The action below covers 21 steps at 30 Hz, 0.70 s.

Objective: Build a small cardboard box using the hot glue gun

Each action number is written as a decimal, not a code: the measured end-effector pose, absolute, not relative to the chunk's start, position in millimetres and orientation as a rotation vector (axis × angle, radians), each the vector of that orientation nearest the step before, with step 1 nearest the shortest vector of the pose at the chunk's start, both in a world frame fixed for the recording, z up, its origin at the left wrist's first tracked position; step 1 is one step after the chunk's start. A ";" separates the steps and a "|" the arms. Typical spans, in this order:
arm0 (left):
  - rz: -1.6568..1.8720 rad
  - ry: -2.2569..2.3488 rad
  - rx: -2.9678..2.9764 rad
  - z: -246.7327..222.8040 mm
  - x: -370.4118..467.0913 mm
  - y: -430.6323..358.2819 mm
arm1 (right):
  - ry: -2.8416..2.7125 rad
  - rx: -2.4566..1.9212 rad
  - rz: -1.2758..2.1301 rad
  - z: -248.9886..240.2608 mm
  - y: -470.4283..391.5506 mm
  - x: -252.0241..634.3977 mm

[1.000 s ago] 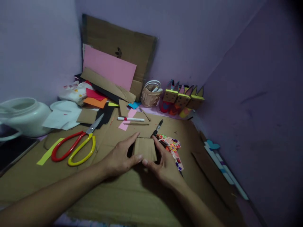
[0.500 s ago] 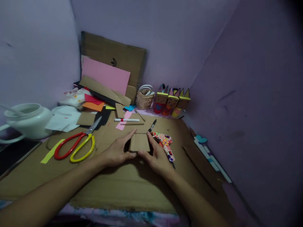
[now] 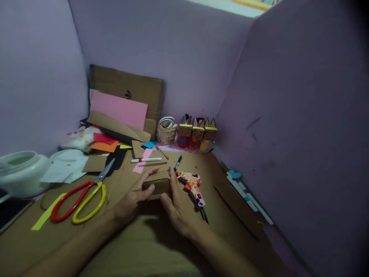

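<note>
Between my two hands is a small cardboard box (image 3: 157,186), its open, dark side tilted toward me. My left hand (image 3: 138,192) grips its left side, thumb at the front edge and fingers behind. On the right side, my right hand (image 3: 177,204) presses with fingers along the wall and the thumb near the lower front corner. Just right of the box lies a glue gun (image 3: 194,184) with a colourful patterned body and a black cord. A black pen or knife-like tool (image 3: 178,163) rests behind my right fingers.
Large scissors (image 3: 86,196) with red and yellow handles lie at left, near a yellow paper strip (image 3: 47,213). A white pot (image 3: 24,173) stands far left. A marker (image 3: 146,160), a small basket (image 3: 167,132) and animal-eared cups (image 3: 198,132) are at the back. White sticks (image 3: 245,194) line the right wall.
The cardboard box has been tipped, so its dark opening now faces me instead of its flat top. Both hands still hold it, and the camera view has tilted upward.
</note>
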State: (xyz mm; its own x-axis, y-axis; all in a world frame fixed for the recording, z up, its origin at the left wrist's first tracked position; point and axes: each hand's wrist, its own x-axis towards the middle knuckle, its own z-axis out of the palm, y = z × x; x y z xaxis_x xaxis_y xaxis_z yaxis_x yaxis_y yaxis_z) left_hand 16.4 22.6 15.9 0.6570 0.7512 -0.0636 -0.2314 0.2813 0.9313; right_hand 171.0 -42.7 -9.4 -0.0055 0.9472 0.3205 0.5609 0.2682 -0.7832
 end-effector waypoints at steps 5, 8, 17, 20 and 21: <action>0.811 0.583 0.904 15.8 24.0 20.4 | -1.675 -1.346 0.628 -10.7 -44.1 170.5; 0.852 0.631 0.912 14.6 27.5 19.2 | -1.670 -1.316 0.676 -9.5 -44.5 169.6; 0.792 0.636 0.905 14.3 29.1 20.9 | -1.768 -1.336 0.562 -4.0 -46.1 170.2; 0.761 0.642 0.858 17.1 28.4 20.4 | -1.803 -1.349 0.581 0.6 -47.3 169.4; 0.747 0.639 0.836 18.3 28.4 20.0 | -1.816 -1.347 0.581 2.4 -47.5 169.0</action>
